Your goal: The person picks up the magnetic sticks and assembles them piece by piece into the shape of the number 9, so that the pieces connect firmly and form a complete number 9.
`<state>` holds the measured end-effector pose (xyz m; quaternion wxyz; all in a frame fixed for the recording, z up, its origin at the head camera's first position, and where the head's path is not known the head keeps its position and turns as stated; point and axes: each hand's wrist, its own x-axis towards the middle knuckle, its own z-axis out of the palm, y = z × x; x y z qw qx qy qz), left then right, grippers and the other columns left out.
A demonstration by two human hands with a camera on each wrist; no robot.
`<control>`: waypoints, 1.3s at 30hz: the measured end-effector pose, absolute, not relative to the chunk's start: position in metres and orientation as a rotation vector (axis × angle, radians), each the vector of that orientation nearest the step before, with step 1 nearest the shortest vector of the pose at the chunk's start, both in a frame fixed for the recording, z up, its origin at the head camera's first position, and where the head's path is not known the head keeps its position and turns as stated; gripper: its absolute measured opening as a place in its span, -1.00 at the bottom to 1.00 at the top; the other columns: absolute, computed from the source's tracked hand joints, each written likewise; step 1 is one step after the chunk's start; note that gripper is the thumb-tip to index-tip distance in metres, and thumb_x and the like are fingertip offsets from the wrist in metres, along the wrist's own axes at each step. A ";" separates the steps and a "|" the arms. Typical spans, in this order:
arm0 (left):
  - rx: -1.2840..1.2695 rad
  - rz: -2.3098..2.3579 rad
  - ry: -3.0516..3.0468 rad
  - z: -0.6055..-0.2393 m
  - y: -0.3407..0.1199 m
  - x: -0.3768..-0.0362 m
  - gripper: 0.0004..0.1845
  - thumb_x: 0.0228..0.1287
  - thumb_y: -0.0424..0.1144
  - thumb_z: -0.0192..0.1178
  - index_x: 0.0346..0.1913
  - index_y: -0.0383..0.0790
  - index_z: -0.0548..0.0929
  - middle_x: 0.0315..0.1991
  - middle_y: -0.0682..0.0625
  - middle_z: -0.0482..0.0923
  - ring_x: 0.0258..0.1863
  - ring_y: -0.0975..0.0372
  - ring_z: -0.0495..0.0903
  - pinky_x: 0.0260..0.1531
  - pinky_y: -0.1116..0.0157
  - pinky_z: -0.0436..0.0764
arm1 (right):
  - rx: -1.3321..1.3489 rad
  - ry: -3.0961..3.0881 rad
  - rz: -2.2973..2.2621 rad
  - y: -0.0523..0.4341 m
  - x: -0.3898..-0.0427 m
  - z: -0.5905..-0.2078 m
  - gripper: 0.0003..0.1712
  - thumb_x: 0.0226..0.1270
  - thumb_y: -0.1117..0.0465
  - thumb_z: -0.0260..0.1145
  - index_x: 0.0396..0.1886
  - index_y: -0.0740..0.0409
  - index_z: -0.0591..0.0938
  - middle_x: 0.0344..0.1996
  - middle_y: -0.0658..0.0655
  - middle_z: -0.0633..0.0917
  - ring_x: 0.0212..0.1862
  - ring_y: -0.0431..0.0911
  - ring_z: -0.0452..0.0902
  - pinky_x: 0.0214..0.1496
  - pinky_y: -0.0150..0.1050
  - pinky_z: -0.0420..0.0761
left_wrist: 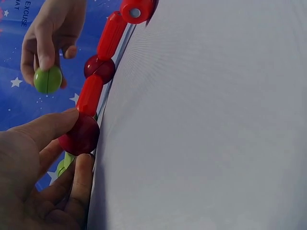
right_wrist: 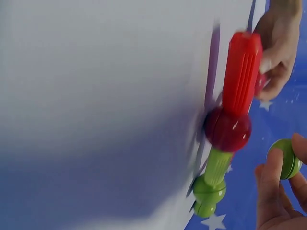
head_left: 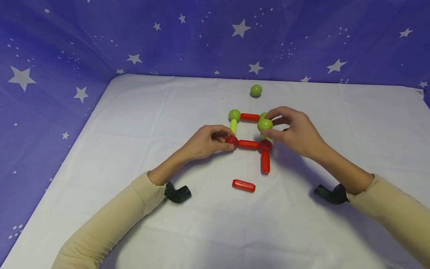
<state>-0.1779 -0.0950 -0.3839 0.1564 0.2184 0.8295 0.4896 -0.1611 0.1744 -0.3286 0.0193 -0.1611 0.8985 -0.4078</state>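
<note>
A square frame of magnetic rods and balls lies on the white cloth. My left hand point(head_left: 208, 142) pinches the dark red ball point(left_wrist: 79, 136) at its near left corner. Above the frame's right side, my right hand point(head_left: 295, 130) holds a green ball point(head_left: 265, 125) between thumb and fingers, apart from the parts below. That ball partly hides the far right green ball and the green rod point(right_wrist: 218, 167) beneath. Red rods form the far side point(head_left: 250, 117) and near side point(head_left: 248, 144); a light green rod point(head_left: 233, 127) forms the left. From the near right dark red ball point(head_left: 265, 146), another red rod point(head_left: 265, 162) sticks out toward me.
A loose red rod point(head_left: 243, 185) lies in front of the frame. Behind it rests a loose green ball point(head_left: 256, 90). A blue star-patterned sheet point(head_left: 201, 41) stands around the back and left edges of the table point(head_left: 134, 112). Black curved pieces point(head_left: 178, 193) show at both wrists.
</note>
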 end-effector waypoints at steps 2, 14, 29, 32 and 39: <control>0.622 1.397 2.376 -0.383 -0.095 -0.177 -0.67 0.15 -0.22 0.45 -0.01 -0.17 0.68 -0.27 0.01 0.62 -0.26 0.17 0.55 -0.20 0.27 0.52 | -0.507 2.768 -1.268 0.174 -0.154 -0.328 -0.65 0.18 0.31 0.47 -0.03 0.21 0.62 -0.01 0.10 0.63 0.02 0.04 0.62 -0.09 -0.23 0.60; 0.624 1.408 2.382 -0.384 -0.095 -0.177 -0.67 0.15 -0.23 0.45 -0.02 -0.17 0.69 -0.27 0.02 0.63 -0.26 0.18 0.56 -0.18 0.27 0.53 | -0.633 2.711 -1.202 0.174 -0.127 -0.327 -0.66 0.15 0.24 0.53 -0.10 0.13 0.62 -0.18 0.01 0.66 -0.02 -0.01 0.61 -0.14 -0.02 0.64; 0.627 1.422 2.382 -0.382 -0.095 -0.175 -0.68 0.14 -0.23 0.45 -0.03 -0.18 0.69 -0.28 0.01 0.63 -0.25 0.17 0.57 -0.16 0.25 0.53 | -0.707 2.640 -1.250 0.178 -0.096 -0.340 -0.49 0.04 0.36 0.57 0.02 0.14 0.62 -0.08 0.03 0.67 -0.07 -0.07 0.61 -0.25 -0.28 0.66; 0.626 1.424 2.383 -0.381 -0.095 -0.175 -0.67 0.14 -0.23 0.46 -0.03 -0.18 0.69 -0.27 0.01 0.63 -0.25 0.18 0.58 -0.16 0.25 0.53 | -0.703 2.645 -1.227 0.180 -0.090 -0.342 -0.43 0.03 0.37 0.57 0.09 0.17 0.61 -0.03 0.05 0.66 -0.08 -0.06 0.61 -0.24 -0.28 0.66; 0.630 1.423 2.383 -0.382 -0.095 -0.175 -0.68 0.14 -0.24 0.45 -0.03 -0.19 0.69 -0.26 0.02 0.65 -0.25 0.18 0.58 -0.16 0.26 0.54 | -0.732 2.643 -1.247 0.185 -0.081 -0.344 -0.55 0.02 0.34 0.59 -0.04 0.05 0.69 -0.14 -0.08 0.65 -0.12 -0.14 0.59 -0.26 -0.30 0.66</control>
